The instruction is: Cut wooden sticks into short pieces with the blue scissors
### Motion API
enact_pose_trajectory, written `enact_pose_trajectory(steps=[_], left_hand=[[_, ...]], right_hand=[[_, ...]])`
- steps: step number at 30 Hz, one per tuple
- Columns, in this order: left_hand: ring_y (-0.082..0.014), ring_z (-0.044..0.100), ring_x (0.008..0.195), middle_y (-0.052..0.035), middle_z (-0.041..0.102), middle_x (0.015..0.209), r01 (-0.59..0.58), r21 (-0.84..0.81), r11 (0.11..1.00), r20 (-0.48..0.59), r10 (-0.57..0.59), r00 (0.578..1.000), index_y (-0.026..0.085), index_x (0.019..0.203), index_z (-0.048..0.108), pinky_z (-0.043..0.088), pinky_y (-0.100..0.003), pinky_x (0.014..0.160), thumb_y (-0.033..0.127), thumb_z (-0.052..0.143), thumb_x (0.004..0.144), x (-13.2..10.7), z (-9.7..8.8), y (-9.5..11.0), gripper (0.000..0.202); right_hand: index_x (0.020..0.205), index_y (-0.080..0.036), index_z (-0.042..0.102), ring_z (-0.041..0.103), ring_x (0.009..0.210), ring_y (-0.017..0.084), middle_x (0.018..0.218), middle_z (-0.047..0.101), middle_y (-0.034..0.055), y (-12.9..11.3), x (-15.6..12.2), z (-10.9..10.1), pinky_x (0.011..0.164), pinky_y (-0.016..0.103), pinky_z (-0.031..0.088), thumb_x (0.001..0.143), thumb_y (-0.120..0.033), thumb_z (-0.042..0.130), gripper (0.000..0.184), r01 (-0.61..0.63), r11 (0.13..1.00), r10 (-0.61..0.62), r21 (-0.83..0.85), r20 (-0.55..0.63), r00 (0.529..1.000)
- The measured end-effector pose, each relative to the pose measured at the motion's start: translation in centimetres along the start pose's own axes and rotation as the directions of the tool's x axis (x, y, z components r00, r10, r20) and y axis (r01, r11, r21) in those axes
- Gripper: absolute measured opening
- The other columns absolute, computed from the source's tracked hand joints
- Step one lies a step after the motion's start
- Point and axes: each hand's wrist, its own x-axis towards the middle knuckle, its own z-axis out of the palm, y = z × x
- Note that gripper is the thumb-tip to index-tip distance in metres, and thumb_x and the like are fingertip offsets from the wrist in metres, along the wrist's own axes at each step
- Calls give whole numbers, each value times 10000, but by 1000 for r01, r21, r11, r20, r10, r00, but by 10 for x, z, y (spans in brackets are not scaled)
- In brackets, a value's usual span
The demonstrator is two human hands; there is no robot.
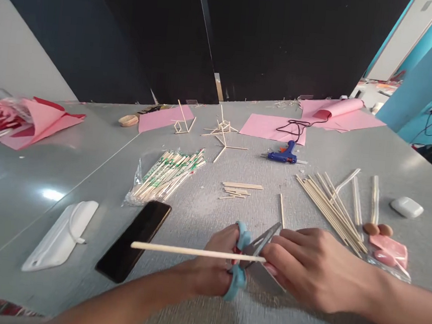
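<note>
My left hand (218,263) is closed around the light-blue handles of a pair of scissors (262,242). The blades stand apart, pointing right towards my other hand. My right hand (316,271) pinches the right end of a thin wooden stick (185,251), which stretches level to the left across the scissors and above my left wrist. The stick crosses the scissors near the spread blades; whether it lies between their edges I cannot tell. Just beyond my right fingers a short stick (281,210) lies on the table. Several cut sticks (242,186) lie further back.
Packaged chopsticks (173,173) and a black phone (133,240) lie left, beside a white case (62,234). A blue glue gun (282,155) with its cord lies behind, near small stick frames (223,145) and pink paper (259,125). Loose sticks (327,209) lie right.
</note>
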Motion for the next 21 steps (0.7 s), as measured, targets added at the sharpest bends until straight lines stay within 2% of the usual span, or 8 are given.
enact_pose_trajectory(steps=[3, 4, 8, 11, 13, 16, 18, 21], left_hand=[[-187, 435, 657, -21, 530, 744, -188, 205, 960, 58, 180, 982, 238, 735, 473, 294, -347, 623, 303, 745, 785, -2, -3, 1, 284], [-187, 444, 651, -25, 537, 743, -219, 210, 953, 76, 207, 975, 239, 744, 473, 310, -348, 622, 325, 728, 796, -3, -4, 2, 274], [-204, 476, 652, -47, 566, 724, -226, 194, 955, 78, 215, 973, 245, 747, 518, 357, -360, 642, 456, 685, 858, -4, -7, 5, 291], [-231, 513, 679, -68, 605, 722, -239, 185, 953, 87, 226, 970, 257, 736, 544, 400, -386, 679, 547, 707, 855, -6, -9, 2, 353], [-256, 555, 715, -85, 628, 731, -261, 196, 945, 99, 246, 964, 263, 722, 551, 438, -410, 710, 530, 690, 876, -6, -11, 1, 338], [-265, 584, 735, -82, 618, 715, -322, 283, 903, 115, 301, 946, 268, 689, 520, 478, -426, 737, 400, 654, 910, -5, -15, 1, 290], [-257, 576, 723, -65, 588, 697, -381, 346, 858, 148, 351, 925, 275, 682, 490, 486, -423, 736, 339, 654, 896, -4, -17, 1, 278], [-253, 564, 712, -47, 554, 673, -414, 379, 828, 178, 374, 910, 285, 687, 483, 492, -422, 725, 338, 660, 884, -2, -18, -1, 271]], right_hand=[[917, -208, 560, 411, 562, 158, 706, 545, -9, -6, 1, -1, 494, 344, 289, 1123, -140, 361, 294, 37, 998, -38, 41, 25, 999], [914, -209, 564, 412, 554, 158, 699, 549, -9, -10, 2, -2, 488, 346, 290, 1122, -135, 362, 300, 50, 998, -51, 35, 23, 998], [917, -207, 581, 441, 542, 156, 697, 574, -5, -26, 5, -6, 471, 345, 308, 1118, -117, 376, 301, 12, 1000, -12, -12, -5, 1000], [961, -204, 607, 441, 526, 154, 686, 575, -12, -34, 5, -6, 458, 342, 313, 1116, -126, 404, 267, -21, 1000, 21, -10, -26, 999], [1022, -198, 627, 433, 515, 155, 673, 573, -18, -37, 3, -5, 450, 345, 304, 1121, -146, 421, 235, -12, 1000, 12, -5, -32, 999], [1107, -184, 637, 413, 499, 161, 666, 576, -22, -38, -1, -2, 442, 364, 271, 1116, -144, 436, 205, 3, 1000, -3, 11, -10, 1000], [1093, -184, 637, 399, 489, 160, 670, 586, -20, -38, -3, -1, 443, 376, 251, 1117, -146, 441, 201, -1, 999, 0, 46, 18, 1000], [1021, -191, 630, 408, 488, 138, 687, 612, -15, -36, -6, -1, 455, 361, 269, 1122, -146, 450, 211, -22, 985, 9, 170, 80, 997]])
